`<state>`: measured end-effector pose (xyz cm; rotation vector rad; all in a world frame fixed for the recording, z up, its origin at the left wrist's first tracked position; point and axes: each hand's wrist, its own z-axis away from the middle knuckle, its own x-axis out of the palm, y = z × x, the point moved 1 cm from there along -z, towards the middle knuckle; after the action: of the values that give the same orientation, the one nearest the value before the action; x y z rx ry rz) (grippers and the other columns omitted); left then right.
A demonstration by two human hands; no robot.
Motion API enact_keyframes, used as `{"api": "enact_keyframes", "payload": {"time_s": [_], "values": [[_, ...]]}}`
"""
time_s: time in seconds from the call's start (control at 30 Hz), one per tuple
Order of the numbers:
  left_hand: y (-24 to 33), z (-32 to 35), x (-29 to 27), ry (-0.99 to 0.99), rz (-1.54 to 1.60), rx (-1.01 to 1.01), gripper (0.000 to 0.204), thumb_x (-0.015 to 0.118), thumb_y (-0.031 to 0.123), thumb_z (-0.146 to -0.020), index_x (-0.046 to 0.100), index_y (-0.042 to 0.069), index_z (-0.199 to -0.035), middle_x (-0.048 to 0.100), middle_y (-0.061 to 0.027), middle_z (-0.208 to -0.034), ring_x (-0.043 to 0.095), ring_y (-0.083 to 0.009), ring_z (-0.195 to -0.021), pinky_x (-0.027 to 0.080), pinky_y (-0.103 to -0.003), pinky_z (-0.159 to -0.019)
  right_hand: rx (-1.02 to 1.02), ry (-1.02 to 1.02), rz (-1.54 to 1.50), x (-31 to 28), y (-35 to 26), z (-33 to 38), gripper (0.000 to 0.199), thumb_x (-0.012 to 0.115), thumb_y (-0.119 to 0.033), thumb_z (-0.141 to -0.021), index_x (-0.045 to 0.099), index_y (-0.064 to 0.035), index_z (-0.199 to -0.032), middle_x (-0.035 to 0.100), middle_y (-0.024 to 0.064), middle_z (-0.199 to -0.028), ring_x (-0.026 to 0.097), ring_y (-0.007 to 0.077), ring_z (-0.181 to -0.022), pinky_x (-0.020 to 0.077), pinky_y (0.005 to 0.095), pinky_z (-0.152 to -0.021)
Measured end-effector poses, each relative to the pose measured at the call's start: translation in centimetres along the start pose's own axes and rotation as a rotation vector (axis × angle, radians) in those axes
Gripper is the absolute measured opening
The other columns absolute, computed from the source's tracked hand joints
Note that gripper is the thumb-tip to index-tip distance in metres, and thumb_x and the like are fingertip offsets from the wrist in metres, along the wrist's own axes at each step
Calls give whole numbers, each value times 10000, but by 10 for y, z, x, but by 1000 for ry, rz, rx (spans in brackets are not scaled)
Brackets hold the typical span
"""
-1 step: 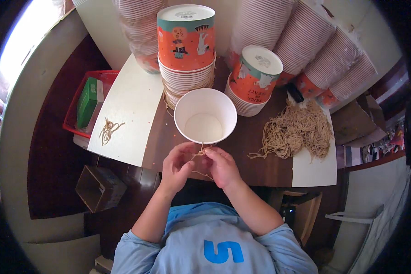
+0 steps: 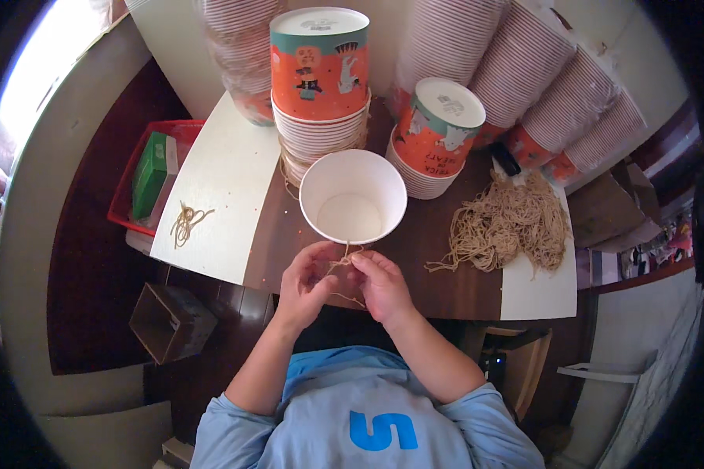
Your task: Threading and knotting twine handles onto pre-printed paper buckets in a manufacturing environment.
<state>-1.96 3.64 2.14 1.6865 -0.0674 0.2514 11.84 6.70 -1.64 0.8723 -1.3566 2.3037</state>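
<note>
A white-lined paper tub (image 2: 350, 215) stands in front of me near the table's front edge, its mouth tipped toward me. A length of thin tan twine (image 2: 348, 299) runs from its near rim down between my hands. With thumb and fingertips, my right hand (image 2: 383, 285) pinches the twine just below the rim. My left hand (image 2: 305, 285) is curled on the other side, its fingers closed on the twine and partly hidden. The twine looks looped between the fingertips, and a loose end hangs below them.
Behind the tub rises a stack of upturned orange tubs (image 2: 321, 78) with twine around its rims; a shorter stack (image 2: 438, 133) is to the right. A twine heap (image 2: 516, 223) lies at right, a few strands (image 2: 186, 224) at left. Wrapped tub stacks (image 2: 524, 62) line the back.
</note>
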Motion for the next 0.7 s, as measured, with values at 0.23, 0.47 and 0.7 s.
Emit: {"api": "enact_keyframes", "payload": {"time_s": [0.23,0.47,0.7], "values": [[-12,-6,5,-1,-305,-155,336,713,161,-781,614,-12,-1052,630,-14,-842,565,-66,-726,454,-196,-645,-89,3,139,5,-3,3,127,601,-162,-863,637,-45,-896,643,7,-853,577,73,-758,459,221,-711],[-12,-11,4,53,-192,-211,171,647,107,-826,656,-27,-932,662,-45,-843,586,-69,-729,478,-210,-634,-142,22,163,2,-3,1,135,601,-161,-868,646,-35,-885,642,7,-849,566,65,-763,446,213,-702],[-23,-13,-5,24,199,-455,166,606,139,-848,656,4,-928,631,-18,-750,530,-50,-625,415,-180,-549,-203,25,168,7,-9,3,132,595,-152,-874,639,-28,-887,640,19,-840,570,71,-755,451,215,-710]]}}
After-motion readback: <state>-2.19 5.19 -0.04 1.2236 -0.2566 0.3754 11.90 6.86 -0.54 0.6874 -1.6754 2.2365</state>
